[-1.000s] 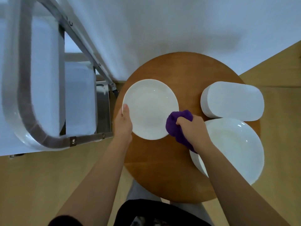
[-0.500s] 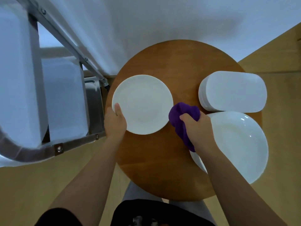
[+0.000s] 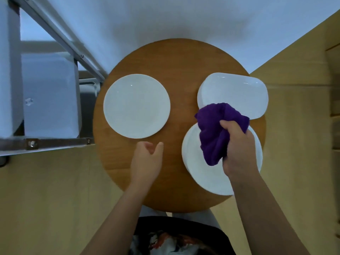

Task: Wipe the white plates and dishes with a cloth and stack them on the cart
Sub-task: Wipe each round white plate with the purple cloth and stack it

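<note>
A round white plate [image 3: 136, 105] lies on the left half of the round wooden table [image 3: 176, 59], untouched. My left hand [image 3: 147, 159] hovers over the wood just below that plate, fingers relaxed and holding nothing. My right hand [image 3: 237, 146] grips a purple cloth [image 3: 217, 131] above a larger white plate [image 3: 202, 173] at the table's right front. A stack of white rounded-rectangular dishes [image 3: 237, 92] sits behind it; the cloth's top edge overlaps that stack.
A metal-framed cart [image 3: 46, 143] with white shelves [image 3: 49, 92] stands to the left, touching the table's edge. A white wall [image 3: 165, 17] is behind the table. Light wooden floor [image 3: 46, 199] lies all round.
My left hand has let go of the round plate's rim and moved right, below it. My right hand has carried the cloth right, from beside that plate to over the larger plate.
</note>
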Tool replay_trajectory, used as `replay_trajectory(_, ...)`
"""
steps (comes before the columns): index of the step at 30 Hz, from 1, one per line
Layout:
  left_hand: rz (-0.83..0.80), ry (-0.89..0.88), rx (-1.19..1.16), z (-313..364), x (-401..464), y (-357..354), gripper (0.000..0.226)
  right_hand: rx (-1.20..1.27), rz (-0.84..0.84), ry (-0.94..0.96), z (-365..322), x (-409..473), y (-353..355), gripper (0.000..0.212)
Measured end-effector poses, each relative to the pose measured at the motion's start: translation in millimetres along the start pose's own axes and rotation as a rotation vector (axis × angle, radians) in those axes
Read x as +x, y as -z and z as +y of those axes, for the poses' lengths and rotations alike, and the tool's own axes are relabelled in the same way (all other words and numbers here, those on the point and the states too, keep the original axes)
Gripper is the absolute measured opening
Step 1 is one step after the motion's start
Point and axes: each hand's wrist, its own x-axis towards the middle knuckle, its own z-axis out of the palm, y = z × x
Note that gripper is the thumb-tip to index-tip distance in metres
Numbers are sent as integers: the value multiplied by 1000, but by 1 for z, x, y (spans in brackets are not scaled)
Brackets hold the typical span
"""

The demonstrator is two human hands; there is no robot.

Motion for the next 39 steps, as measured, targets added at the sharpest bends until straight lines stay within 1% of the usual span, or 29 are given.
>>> replay_trajectory(2,-131,-126,166,16,-22,-20,36,24,20,19,-8,2,30,35)
replay_trajectory(3,-168,-171,271,23,-30,-30,38,31,35,32,-11,3,44,36)
replay_trajectory(4,-172,-202,374,28,-35,-39,40,26,44,49,-13,5,58,33)
replay_trajectory(6,-103,-249,541,34,-39,-49,39,-8,49,71,-14,8,79,21)
replay_trajectory(8,-29,-296,638,35,-36,-52,34,-48,50,79,-13,9,96,11)
replay_trajectory(11,9,-325,649,32,-33,-55,34,-72,38,85,-10,11,112,8)
replay_trajectory(16,60,-276,564,30,-34,-63,26,-79,49,74,-8,17,129,13)
replay_trajectory(20,97,-334,520,29,-34,-62,33,-60,98,87,-11,20,137,11)
replay_trajectory(22,142,-357,461,30,-37,-63,33,-40,139,98,-12,21,139,12)
replay_trajectory(24,193,-347,297,31,-44,-66,32,-30,167,97,-12,23,141,13)
replay_trajectory(25,223,-310,179,33,-47,-68,31,-33,171,95,-11,23,142,14)
replay_trajectory(27,254,-173,-66,37,-53,-70,24,-47,174,96,-10,24,143,14)
replay_trajectory(28,228,-94,-186,40,-56,-71,20,-50,176,98,-9,24,144,13)
replay_trajectory(30,87,10,-383,48,-61,-76,15,-52,176,103,-7,25,145,13)
replay_trajectory(32,-21,-20,-483,55,-68,-80,15,-67,165,120,-5,25,145,12)
replay_trajectory(34,-31,-58,-558,59,-72,-81,28,-77,161,157,-4,25,143,12)
replay_trajectory(36,-25,-32,-625,61,-75,-80,32,-75,155,180,-1,23,140,12)
replay_trajectory(38,-35,14,-666,62,-77,-80,31,-118,94,197,5,17,134,20)
replay_trajectory(39,-43,35,-691,62,-79,-80,30,-193,57,219,9,13,130,29)
